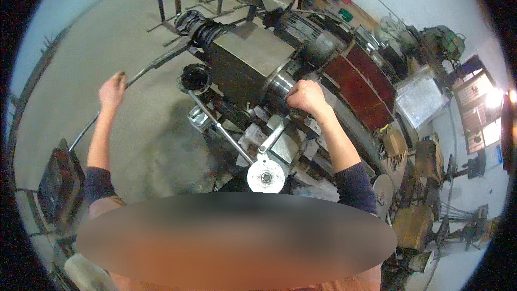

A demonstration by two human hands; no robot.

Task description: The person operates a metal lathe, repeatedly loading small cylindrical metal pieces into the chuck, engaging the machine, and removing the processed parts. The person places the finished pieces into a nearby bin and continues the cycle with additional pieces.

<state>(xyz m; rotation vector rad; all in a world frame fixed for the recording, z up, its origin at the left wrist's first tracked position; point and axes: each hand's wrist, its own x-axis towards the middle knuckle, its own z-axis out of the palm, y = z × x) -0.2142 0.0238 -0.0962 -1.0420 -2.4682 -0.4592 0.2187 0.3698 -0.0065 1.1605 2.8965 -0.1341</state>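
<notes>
Left hand: I've got it clenched on the end of the long bent metal bar, out over the concrete floor.
Right hand: closed on the machine's steel drum.
Risk: I judge the bar could slip and whip sideways.

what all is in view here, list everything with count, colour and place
long thin curved metal rod: 1, dark grey, left of machine, running over the floor
grey boxy metal machine: 1, grey and black, centre
black electric motor: 1, behind machine
round silver metal disc: 1, silver, machine's near end
dark red flat panels: 2, right of machine
grey concrete floor: 1, left
cluttered workbench: 1, far right
left hand: fingers closed on rod
right hand: resting on machine's shiny cylinder
</notes>
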